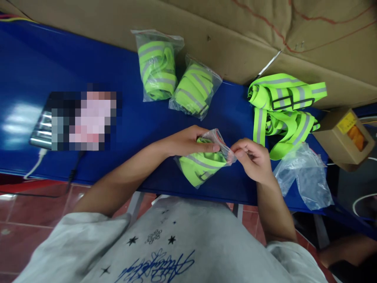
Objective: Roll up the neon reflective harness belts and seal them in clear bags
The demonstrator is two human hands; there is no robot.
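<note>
Just over the front edge of the blue table (123,165), a clear zip bag (216,138) holds a folded neon-yellow reflective strap (203,165) with a grey stripe and a dark buckle. My left hand (193,142) is closed on the bag, thumb laid across its upper part. Thumb and forefinger of my right hand (251,157) pinch the corner at the bag's mouth. Part of the strap is hidden behind my left hand. Farther back lie two filled bags, an upright-looking one (157,70) and a tilted one (196,88).
Loose neon straps (285,118) with buckles are heaped at the right. Crumpled clear bags (308,177) lie in front of them, beside a small cardboard box (344,137). Large brown cardboard (212,35) borders the back. A cabled dark device (44,125), partly pixelated, sits left.
</note>
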